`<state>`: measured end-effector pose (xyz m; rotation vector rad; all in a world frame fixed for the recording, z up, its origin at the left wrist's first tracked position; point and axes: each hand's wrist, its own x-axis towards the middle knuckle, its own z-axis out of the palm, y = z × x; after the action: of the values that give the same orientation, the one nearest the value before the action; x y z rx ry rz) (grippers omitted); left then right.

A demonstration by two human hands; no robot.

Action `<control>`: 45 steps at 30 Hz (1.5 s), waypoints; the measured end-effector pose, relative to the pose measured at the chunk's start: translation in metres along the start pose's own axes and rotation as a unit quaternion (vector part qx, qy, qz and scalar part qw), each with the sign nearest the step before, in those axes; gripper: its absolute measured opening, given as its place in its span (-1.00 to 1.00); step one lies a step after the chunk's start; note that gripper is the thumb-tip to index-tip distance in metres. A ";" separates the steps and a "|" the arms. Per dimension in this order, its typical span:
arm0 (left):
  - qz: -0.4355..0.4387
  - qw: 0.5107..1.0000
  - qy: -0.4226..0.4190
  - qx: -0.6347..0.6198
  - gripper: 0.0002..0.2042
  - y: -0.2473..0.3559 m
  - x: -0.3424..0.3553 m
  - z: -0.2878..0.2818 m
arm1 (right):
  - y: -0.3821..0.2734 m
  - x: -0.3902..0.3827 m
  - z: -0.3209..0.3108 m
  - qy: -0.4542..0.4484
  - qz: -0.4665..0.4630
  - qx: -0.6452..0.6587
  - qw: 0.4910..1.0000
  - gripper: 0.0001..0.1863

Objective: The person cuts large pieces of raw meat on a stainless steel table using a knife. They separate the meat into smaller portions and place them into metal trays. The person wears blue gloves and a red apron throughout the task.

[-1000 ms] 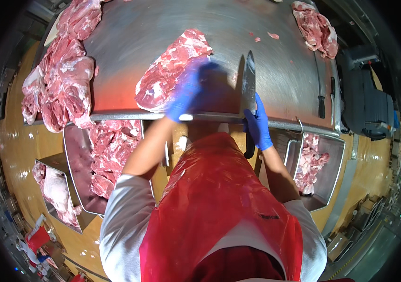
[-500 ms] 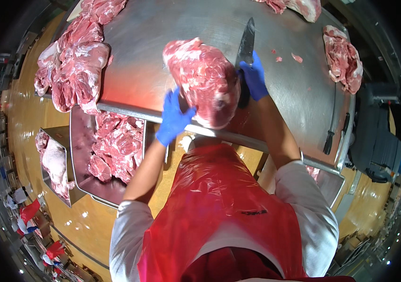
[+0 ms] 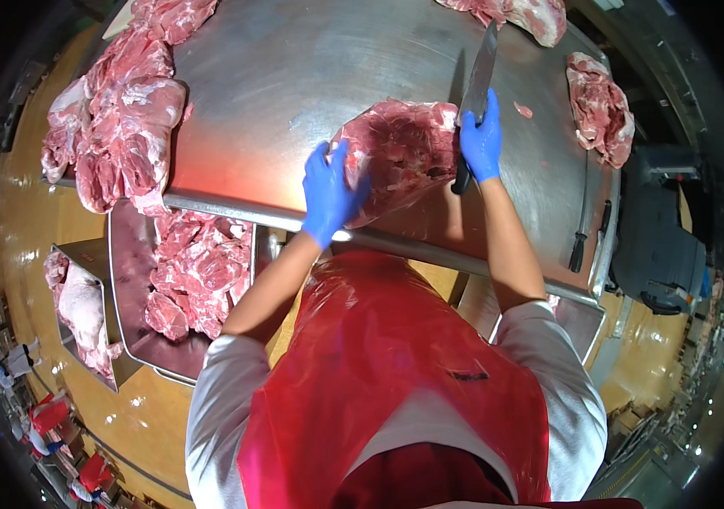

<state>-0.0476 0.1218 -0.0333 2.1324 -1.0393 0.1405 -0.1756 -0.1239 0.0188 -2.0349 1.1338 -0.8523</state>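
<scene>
A large piece of raw meat (image 3: pixel 404 153) lies near the front edge of the steel table (image 3: pixel 311 76), its dark red cut face upward. My left hand (image 3: pixel 332 191), in a blue glove, grips the meat's left end, with the fingers over the edge. On the other side, my right hand (image 3: pixel 482 142), also blue-gloved, is closed round a knife (image 3: pixel 481 72). The long blade points away from me, and the black handle end sticks out below the palm. The right hand and knife are right beside the meat's right end; whether they touch it I cannot tell.
More meat is heaped at the table's left (image 3: pixel 129 127), with pieces at the far edge (image 3: pixel 536 17) and right (image 3: pixel 600 110). A sharpening steel (image 3: pixel 581 229) lies by the right rim. Below left stand a metal tub of meat (image 3: pixel 120 280) and another bin (image 3: pixel 116 339).
The meat has turned over, from its pale, marbled side to its dark cut face, and shifted slightly right. My right hand and the knife have moved right, and my left hand has moved slightly right.
</scene>
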 end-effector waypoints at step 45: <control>0.105 0.968 -0.204 -0.104 -0.28 -0.060 0.030 0.038 | -0.078 -0.038 0.089 -0.439 0.098 -0.287 0.846 -0.33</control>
<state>0.0074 0.1010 -0.0830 1.8965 -1.4479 -0.3094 -0.0853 -0.0383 0.0197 -2.2859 1.0565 0.5947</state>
